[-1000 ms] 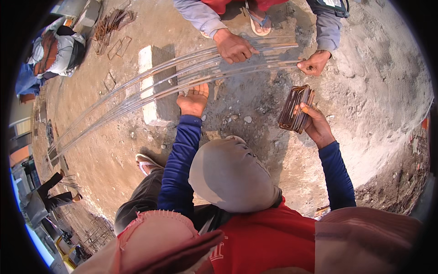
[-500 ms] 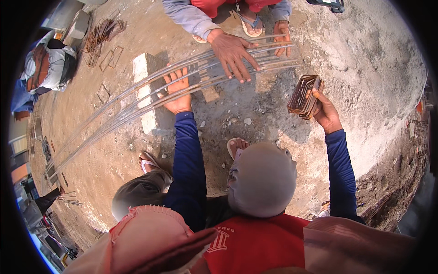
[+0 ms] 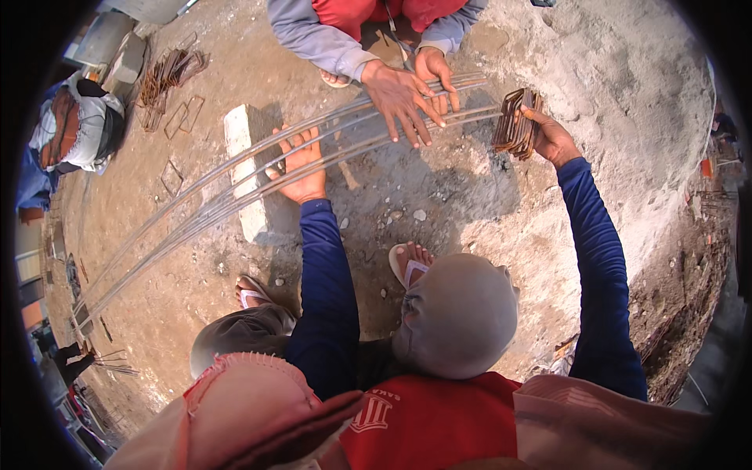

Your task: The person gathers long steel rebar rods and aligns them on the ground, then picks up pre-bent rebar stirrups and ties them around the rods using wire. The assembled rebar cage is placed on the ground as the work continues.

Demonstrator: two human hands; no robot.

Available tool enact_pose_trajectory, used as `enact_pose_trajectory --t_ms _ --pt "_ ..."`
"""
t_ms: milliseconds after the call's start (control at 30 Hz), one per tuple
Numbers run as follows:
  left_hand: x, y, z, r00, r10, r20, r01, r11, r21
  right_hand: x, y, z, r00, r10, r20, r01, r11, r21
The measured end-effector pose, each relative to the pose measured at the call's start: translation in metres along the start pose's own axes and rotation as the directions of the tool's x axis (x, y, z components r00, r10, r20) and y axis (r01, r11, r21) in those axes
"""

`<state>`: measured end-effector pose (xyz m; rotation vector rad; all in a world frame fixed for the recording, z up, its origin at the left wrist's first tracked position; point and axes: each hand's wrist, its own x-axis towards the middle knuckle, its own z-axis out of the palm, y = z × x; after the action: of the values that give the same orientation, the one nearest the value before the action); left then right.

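Several long, thin steel bars (image 3: 211,205) run from the far left toward the right, across my left hand (image 3: 299,171). That hand lies palm up with its fingers stretched out, and the bars rest over the palm and fingers. In my right hand (image 3: 554,139) is a stack of rusty rectangular rebar stirrups (image 3: 517,125), gripped at its right side. The stack stands at the right ends of the bars; whether any bar enters the stirrups is unclear. A co-worker's hand (image 3: 398,98) lies spread over the bars, and the co-worker's other hand (image 3: 436,74) is beside it.
A pale concrete block (image 3: 249,207) lies under the bars. Loose stirrups (image 3: 184,116) and a rusty stirrup pile (image 3: 166,78) are on the ground at upper left. A grey sand heap (image 3: 619,117) rises at right. My grey-trousered knee (image 3: 462,313) is raised in front.
My right hand has moved the stirrups away from me, up to the bar ends. The co-worker's hand at the bar ends has shifted left beside the other one. My left hand stays under the bars.
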<state>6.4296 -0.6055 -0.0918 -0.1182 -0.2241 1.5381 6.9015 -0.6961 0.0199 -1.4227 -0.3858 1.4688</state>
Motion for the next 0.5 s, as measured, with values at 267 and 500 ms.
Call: enact_pose_trajectory --t_ms 267,500 --pt "-0.002 0.0 0.001 1.0 0.023 -0.015 -0.022 0.999 0.025 0.052 -0.022 0.009 0.994 0.041 0.1 -0.034 0.997 -0.076" --pt "-0.004 -0.001 0.005 0.998 0.046 -0.052 -0.044 0.999 0.031 0.07 -0.033 0.034 0.988 0.077 0.137 -0.051 0.982 -0.183"
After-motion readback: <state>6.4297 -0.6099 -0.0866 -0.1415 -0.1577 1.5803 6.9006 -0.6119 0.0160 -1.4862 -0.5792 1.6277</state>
